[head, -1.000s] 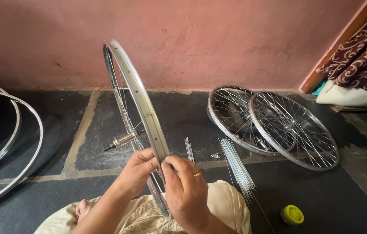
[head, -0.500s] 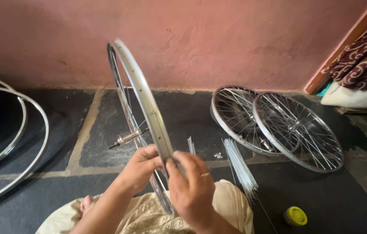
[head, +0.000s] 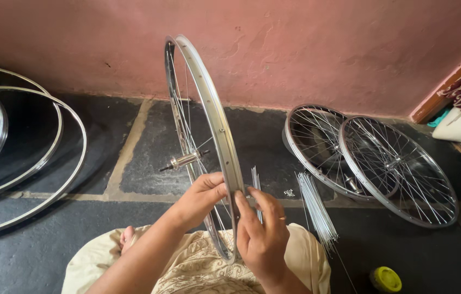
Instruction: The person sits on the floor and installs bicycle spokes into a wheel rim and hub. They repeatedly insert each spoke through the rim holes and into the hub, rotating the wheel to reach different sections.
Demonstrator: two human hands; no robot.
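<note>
A silver bicycle wheel rim (head: 209,103) stands upright in front of me, edge on, with thin spokes running to a metal hub (head: 182,160). My left hand (head: 198,198) grips the rim's left side low down. My right hand (head: 260,231) pinches the rim's right side at the same height, a ring on one finger. The bottom of the rim rests against my lap, which is covered in cream patterned cloth (head: 203,267).
Two finished spoked wheels (head: 372,163) lie overlapped on the dark stone floor at right. Loose spoke bundles (head: 315,209) lie beside my knee. Bare rims (head: 34,158) lie at left. A small yellow tin (head: 385,279) sits bottom right. A pink wall (head: 296,49) runs behind.
The view has shifted a little, so the rim and floor sit slightly differently in frame. Both hands stay on the rim's lower part with small finger movements.
</note>
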